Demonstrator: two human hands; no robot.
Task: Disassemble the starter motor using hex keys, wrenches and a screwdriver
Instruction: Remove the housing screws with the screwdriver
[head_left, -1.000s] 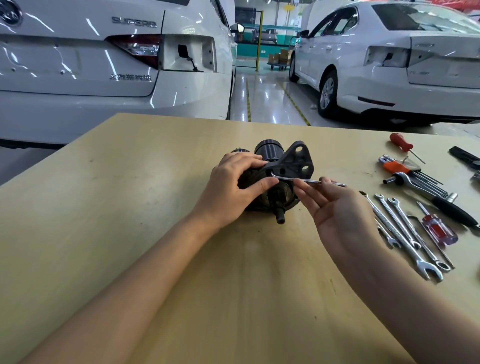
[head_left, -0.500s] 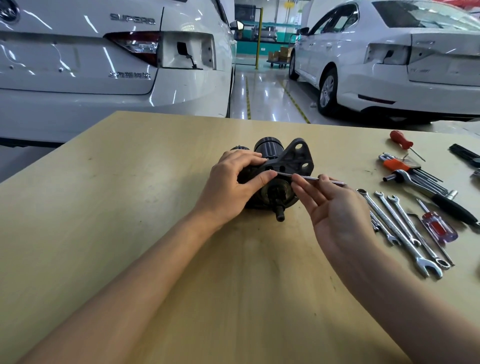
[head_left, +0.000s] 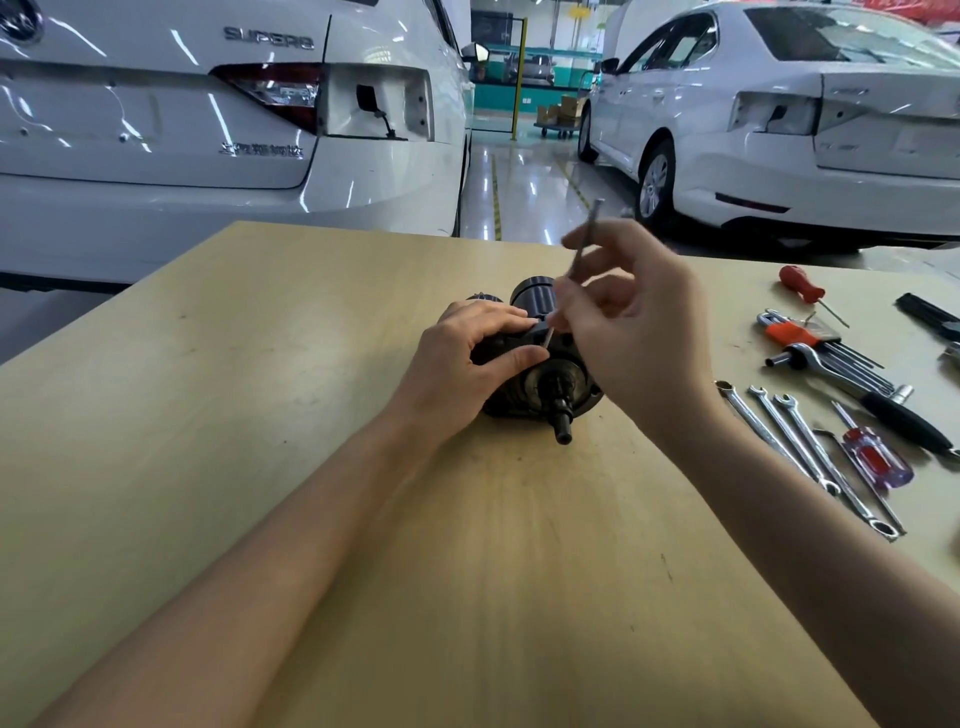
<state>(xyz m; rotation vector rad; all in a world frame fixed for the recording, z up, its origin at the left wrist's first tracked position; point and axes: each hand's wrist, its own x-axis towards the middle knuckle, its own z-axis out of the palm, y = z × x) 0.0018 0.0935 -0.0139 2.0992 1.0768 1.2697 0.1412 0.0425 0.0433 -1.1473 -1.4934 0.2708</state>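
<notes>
Starter motor (head_left: 540, 384): lying mid-table (head_left: 260, 415), shaft toward the person.
Left hand (head_left: 467, 358): clasps the motor body.
Right hand (head_left: 639, 332): pinches a slim wrench (head_left: 582, 249), tilted, lower end at the housing.

Two bare forearms reach into the head view from the bottom edge, one from the lower left corner and one from the lower right. No sleeve, cuff, glove, watch, bracelet or ring shows on either arm. The left hand (head_left: 470, 358) is bare, with short, trimmed nails visible on the thumb and fingertips. The right hand (head_left: 631, 332) is bare as well, seen mostly from its back; it is slightly blurred, so its nails cannot be made out. Both wrists are slim, and both arms appear smooth and unmarked
</notes>
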